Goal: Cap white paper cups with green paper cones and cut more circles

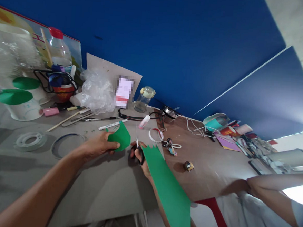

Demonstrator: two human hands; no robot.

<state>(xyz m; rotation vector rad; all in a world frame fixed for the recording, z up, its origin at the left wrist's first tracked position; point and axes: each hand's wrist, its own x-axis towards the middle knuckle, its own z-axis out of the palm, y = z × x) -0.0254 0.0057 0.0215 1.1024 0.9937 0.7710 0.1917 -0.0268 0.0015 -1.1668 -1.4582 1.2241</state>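
My left hand pinches a small curved piece of green paper above the grey board. My right hand is closed around a pair of scissors with black handles, blades pointing up. A long strip of green paper lies over my right forearm, its jagged upper edge next to the scissors. The two hands are close together, with a small gap between the paper piece and the scissors.
Grey cardboard covers the desk's left part, with tape rolls, a marker, white cups with green lids, a plastic bag, a jar and a bottle. Another person's arm rests at the right.
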